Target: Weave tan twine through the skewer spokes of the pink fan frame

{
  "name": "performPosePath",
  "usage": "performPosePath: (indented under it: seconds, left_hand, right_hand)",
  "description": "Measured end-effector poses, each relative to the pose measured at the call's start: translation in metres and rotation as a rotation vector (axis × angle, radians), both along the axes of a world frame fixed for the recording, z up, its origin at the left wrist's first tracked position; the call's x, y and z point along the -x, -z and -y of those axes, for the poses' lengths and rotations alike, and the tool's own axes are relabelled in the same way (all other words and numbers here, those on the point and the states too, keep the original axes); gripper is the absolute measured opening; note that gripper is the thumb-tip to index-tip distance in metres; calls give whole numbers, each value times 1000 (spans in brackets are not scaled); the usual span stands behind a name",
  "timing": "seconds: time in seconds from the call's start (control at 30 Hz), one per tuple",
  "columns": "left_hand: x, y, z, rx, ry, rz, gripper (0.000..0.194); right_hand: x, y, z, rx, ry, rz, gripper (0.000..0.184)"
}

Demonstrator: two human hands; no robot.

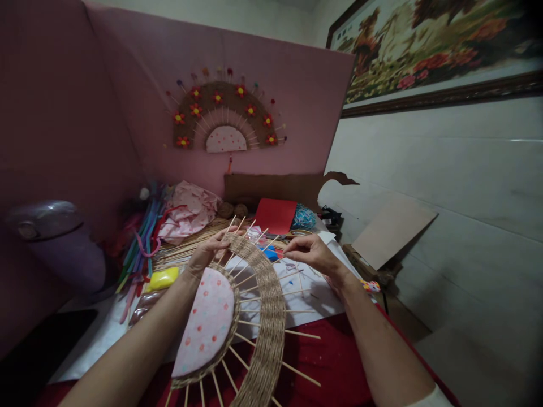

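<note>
My left hand (211,247) grips the upper end of a half-round woven fan (271,305), fingers wrapped round its edge. The fan has a brown twisted-cord band, thin wooden sticks (302,334) spreading outward past it, and a pink spotted cloth half-disc (206,323) at its centre. It stands tilted, and its lower end runs out of view. My right hand (311,252) is at the fan's outer side, thumb and forefinger pinched together right at the tip of one stick. What lies in that pinch, if anything, is too small to make out.
A finished-looking flowered fan (220,99) hangs on the pink board. Behind my hands lie pink cloth (190,209), a red sheet (275,215), blue yarn (305,216) and loose sticks. At left are a yellow packet (163,278), pipe cleaners (138,237) and a lidded purple container (63,249).
</note>
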State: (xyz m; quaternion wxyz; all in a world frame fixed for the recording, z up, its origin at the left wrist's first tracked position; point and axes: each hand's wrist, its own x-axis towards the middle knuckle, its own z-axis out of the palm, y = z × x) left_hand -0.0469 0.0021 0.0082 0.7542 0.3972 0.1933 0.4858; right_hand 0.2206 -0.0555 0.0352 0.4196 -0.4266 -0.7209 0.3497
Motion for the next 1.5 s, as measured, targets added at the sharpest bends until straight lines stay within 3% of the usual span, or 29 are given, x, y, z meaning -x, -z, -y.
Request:
performPosePath:
  seconds: [0.3, 0.5, 0.67, 0.83, 1.5]
  left_hand:
    - [6, -4, 2, 12, -33, 18, 47]
    - [5, -18, 13, 34, -68, 64, 58]
    - [11, -23, 18, 7, -99, 92, 63]
    - [17, -27, 20, 5, -111, 122, 64]
    - [24, -20, 17, -16, -146, 170, 62]
  right_hand:
    - [0, 1, 2, 60, -66, -37, 19]
    - [-3, 1, -1, 166, -27, -307, 30]
    - [3, 12, -7, 324, -130, -394, 21]
    - [18, 20, -6, 364, -241, -429, 12]
    - [56, 41, -2, 515, -311, -635, 34]
